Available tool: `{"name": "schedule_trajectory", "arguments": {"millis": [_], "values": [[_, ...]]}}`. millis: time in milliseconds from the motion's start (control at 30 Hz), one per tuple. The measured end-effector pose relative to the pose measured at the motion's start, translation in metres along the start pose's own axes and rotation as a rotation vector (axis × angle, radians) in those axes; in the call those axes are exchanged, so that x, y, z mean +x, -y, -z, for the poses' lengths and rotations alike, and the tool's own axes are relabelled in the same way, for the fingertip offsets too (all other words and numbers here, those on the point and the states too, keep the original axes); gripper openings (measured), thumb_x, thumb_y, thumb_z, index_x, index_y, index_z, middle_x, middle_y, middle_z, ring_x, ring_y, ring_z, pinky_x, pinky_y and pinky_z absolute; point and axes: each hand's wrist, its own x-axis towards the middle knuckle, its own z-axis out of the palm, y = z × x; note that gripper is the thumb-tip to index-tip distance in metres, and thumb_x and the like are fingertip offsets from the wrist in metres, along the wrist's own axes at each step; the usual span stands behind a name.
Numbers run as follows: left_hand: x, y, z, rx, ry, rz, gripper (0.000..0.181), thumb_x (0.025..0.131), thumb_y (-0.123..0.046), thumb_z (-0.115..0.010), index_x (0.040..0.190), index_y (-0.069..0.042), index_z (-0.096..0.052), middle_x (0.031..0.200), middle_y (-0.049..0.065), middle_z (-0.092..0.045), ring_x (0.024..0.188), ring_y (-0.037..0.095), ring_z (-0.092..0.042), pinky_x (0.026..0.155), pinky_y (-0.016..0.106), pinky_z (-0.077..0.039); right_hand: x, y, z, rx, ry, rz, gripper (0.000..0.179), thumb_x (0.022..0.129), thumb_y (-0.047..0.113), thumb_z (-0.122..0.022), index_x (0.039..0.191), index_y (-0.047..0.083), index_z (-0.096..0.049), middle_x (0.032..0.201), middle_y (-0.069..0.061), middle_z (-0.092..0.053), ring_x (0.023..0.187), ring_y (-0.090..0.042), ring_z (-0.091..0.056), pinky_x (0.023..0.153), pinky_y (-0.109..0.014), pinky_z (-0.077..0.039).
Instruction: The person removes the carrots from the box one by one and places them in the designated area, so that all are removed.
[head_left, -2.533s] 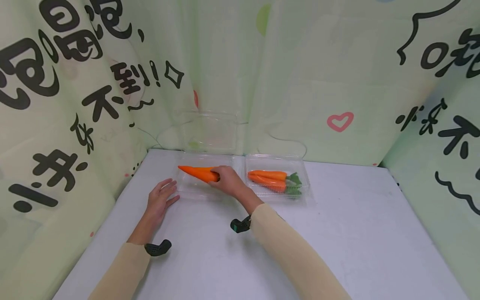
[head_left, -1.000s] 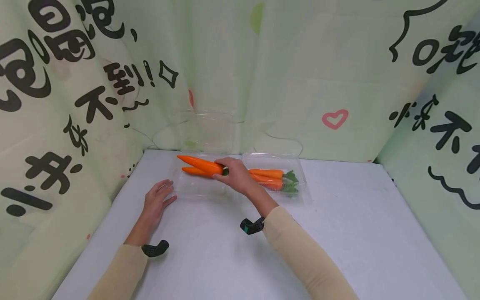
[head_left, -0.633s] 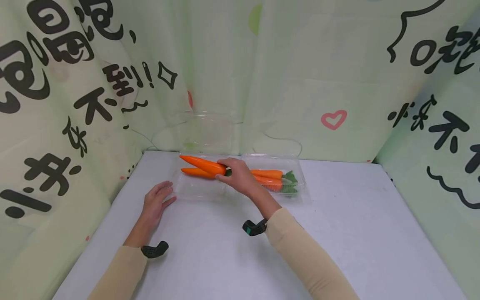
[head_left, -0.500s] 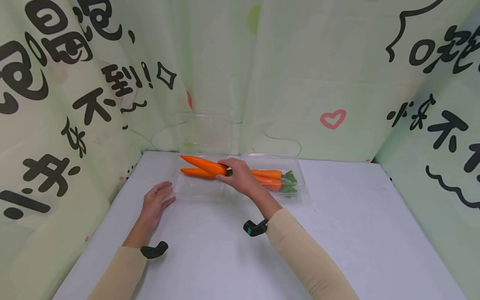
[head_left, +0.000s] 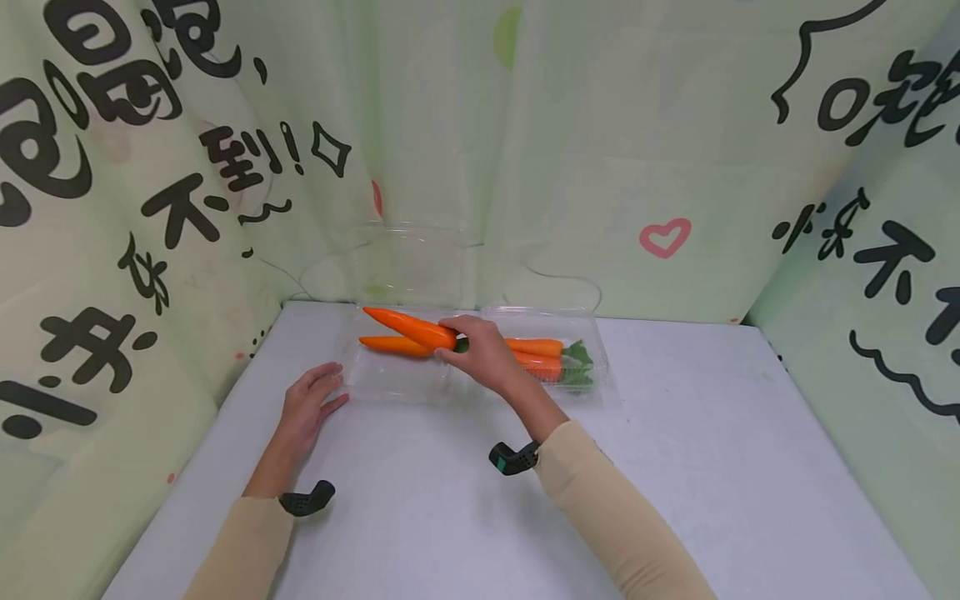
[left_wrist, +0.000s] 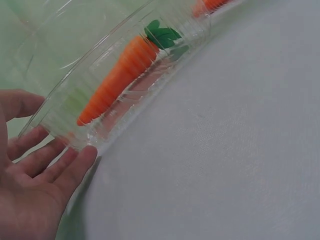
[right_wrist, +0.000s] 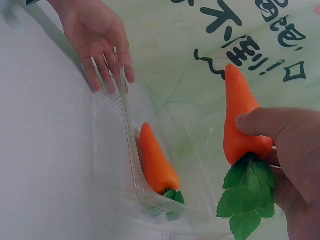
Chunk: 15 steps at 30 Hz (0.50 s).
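In the head view my right hand (head_left: 480,350) holds an orange carrot (head_left: 408,326) over the left clear plastic box (head_left: 390,383). The right wrist view shows my thumb pressed on the side of that carrot, its tip pointing up and green leaves hanging below my fingers. Underneath, a second carrot (right_wrist: 157,162) with green leaves lies inside the box. My left hand (head_left: 310,407) is at the box's left end; its fingers, fairly straight and spread, lie against the wall in the left wrist view, with the thumb by the rim.
A second clear box (head_left: 603,358) stands close on the right, holding two carrots (head_left: 540,367) with green leaves. The left box's raised lid (head_left: 408,258) stands against the printed curtain (head_left: 570,167) behind. Both boxes sit near the back edge of the white table (head_left: 420,500).
Since the oldest frame, my right hand has raised the carrot and shifted slightly right, showing the other carrot beneath. Over the last second the hands barely move, and the view drifts slightly.
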Motion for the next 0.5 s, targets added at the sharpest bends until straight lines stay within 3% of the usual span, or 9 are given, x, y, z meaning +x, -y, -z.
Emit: {"name": "schedule_trajectory", "arguments": {"millis": [333, 500], "values": [[0.0031, 0.0071, 0.0033, 0.078, -0.025, -0.032, 0.051, 0.100, -0.027, -0.051, 0.145, -0.007, -0.038, 0.151, 0.012, -0.040, 0.132, 0.022, -0.045, 0.094, 0.018, -0.052, -0.0017, -0.0007, 0.0009, -0.009, -0.012, 0.005, 0.047, 0.088, 0.026, -0.072, 0.131, 0.010, -0.060, 0.125, -0.006, -0.064, 0.105, -0.022, -0.058, 0.095, -0.038, -0.056], [0.0049, 0.0101, 0.0031, 0.053, -0.025, -0.022, 0.051, 0.100, -0.028, -0.053, 0.143, -0.005, -0.041, 0.149, 0.012, -0.041, 0.128, 0.018, -0.048, 0.095, 0.016, -0.051, -0.0028, -0.0024, 0.0013, -0.021, -0.020, 0.009, 0.047, 0.088, 0.026, -0.071, 0.131, 0.010, -0.060, 0.125, -0.005, -0.064, 0.104, -0.020, -0.059, 0.092, -0.034, -0.057]]}}
